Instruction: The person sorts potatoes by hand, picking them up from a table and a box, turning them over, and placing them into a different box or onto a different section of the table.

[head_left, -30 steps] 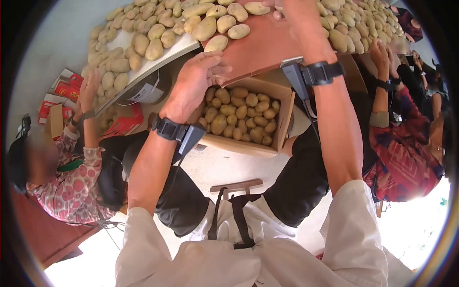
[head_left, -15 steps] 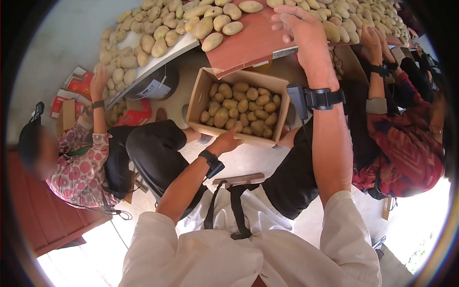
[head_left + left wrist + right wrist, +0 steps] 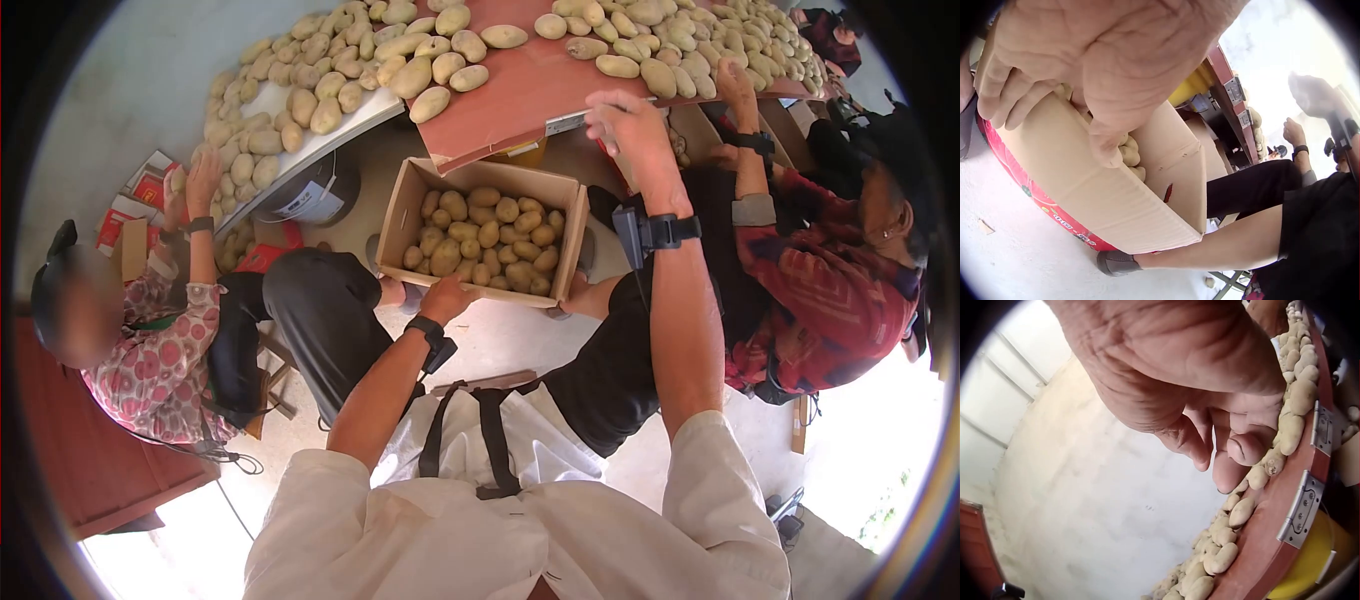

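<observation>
My left hand (image 3: 447,298) holds the near rim of an open cardboard box (image 3: 402,202) full of potatoes (image 3: 488,233). The left wrist view shows that hand (image 3: 1097,69) close, its thumb and fingers bent over the top edge of the box wall (image 3: 1104,194). Some potatoes inside are hidden behind it. My right hand (image 3: 632,135) is raised by the front edge of the reddish table (image 3: 500,120), fingers loosely bent. Nothing is in the right hand (image 3: 1204,406), and table potatoes (image 3: 1222,550) show beyond it.
Potatoes (image 3: 690,45) are heaped along the table and on a white board (image 3: 345,125) at left. A dark bucket (image 3: 315,195) and a yellow one (image 3: 1316,556) stand below. One person (image 3: 150,330) sits at left, another (image 3: 820,270) at right.
My left hand has come down from the table edge to the box's near rim, and the box sits slightly further left. My right hand has drawn back from over the table.
</observation>
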The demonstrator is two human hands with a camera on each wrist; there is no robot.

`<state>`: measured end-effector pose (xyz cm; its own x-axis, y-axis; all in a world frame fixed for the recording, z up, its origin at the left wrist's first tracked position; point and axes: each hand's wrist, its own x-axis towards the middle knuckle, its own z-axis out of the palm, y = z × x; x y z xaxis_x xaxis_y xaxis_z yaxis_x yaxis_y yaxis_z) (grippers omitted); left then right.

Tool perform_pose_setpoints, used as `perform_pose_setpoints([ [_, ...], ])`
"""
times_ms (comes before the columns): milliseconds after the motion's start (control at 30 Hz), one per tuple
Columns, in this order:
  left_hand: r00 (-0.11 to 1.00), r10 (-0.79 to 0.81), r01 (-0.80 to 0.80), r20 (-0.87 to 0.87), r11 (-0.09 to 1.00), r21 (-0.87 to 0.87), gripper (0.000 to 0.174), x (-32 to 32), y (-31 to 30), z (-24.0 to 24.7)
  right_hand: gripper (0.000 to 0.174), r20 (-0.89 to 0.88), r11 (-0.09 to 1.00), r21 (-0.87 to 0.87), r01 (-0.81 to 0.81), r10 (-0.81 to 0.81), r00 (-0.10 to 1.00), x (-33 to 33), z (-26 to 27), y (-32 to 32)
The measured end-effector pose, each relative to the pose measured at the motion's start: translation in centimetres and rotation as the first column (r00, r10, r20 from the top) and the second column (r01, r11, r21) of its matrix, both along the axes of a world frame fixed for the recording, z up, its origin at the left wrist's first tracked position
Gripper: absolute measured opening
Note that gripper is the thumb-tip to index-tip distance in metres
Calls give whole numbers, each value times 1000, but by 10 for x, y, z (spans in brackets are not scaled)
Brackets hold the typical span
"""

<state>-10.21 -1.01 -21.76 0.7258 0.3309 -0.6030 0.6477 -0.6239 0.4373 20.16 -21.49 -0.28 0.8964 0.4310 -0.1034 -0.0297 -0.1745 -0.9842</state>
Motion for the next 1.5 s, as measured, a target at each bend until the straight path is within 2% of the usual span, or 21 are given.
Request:
perform_pose_setpoints([
  [100,1000,-8,8,-13,999,-41,84,3,-2,13,24,-15,991,-113,74,-76,997,-28,-32,-8],
  [133,1000,-16,17,15,999,-45,84,3,-2,12,27,174,914,-377,153,-93,980,-15,-93,-8],
  [167,1000,-5,6,27,999,-40,85,-1,-3,8,37,97,928,-365,68,-35,995,-5,-154,-18],
  [200,999,7,-5,37,999,-36,87,-2,-4,5,48,279,821,-509,259,-128,952,-54,-131,-7],
  [267,997,45,-45,64,999,9,84,-6,-8,4,52,93,660,-717,224,-228,969,-98,-168,-4],
  [300,994,92,-95,62,994,52,82,-7,-9,3,45,-191,737,-676,4,-180,965,-107,-205,-18],
  [333,993,97,-100,72,994,43,82,-5,-8,3,45,-179,732,-681,8,-176,968,-135,-271,-45],
  [367,993,95,-99,68,992,73,80,-5,-8,2,51,52,731,-613,-301,417,907,-136,-329,-70],
  [467,989,118,-125,89,989,73,76,-3,-9,5,43,-146,541,-776,-324,346,927,-150,-452,-81],
  [500,986,131,-138,107,989,63,74,-4,-10,6,43,-150,519,-788,-332,361,920,-173,-409,-86],
  [567,980,169,-174,108,984,40,72,-4,-13,6,34,-156,676,-734,67,-263,952,-192,-308,-46],
  [800,959,276,-281,70,955,96,69,-5,-20,16,38,-77,755,-643,128,-230,970,-195,-277,-25],
  [833,958,276,-284,82,953,107,68,-5,-21,16,40,-110,395,-895,-205,251,962,-183,-290,-25],
  [867,957,272,-283,95,952,118,67,-5,-21,17,43,-315,-142,-946,-292,614,723,-170,-308,-29],
  [900,956,269,-282,122,953,112,65,-5,-21,19,43,-316,-136,-945,-298,623,716,-182,-375,-65],
  [967,956,266,-278,126,956,95,64,-6,-19,20,46,-16,-99,-993,59,623,782,-139,-503,-72],
  [1000,956,260,-271,136,960,68,63,-7,-19,21,46,-27,-91,-995,38,621,783,-156,-501,-66],
  [1300,979,188,-192,73,980,47,66,-9,-14,15,29,-103,282,-949,-141,146,984,-200,-407,-27],
  [1400,986,145,-148,82,989,31,70,-7,-5,-8,27,-93,454,-889,-59,-54,994,-186,-342,6],
  [1467,988,136,-138,72,990,21,76,-8,-4,-1,29,89,441,-892,105,-57,994,-197,-338,3],
  [1500,987,143,-146,80,988,39,78,-9,-7,4,40,-190,635,-751,182,-471,862,-202,-251,10],
])
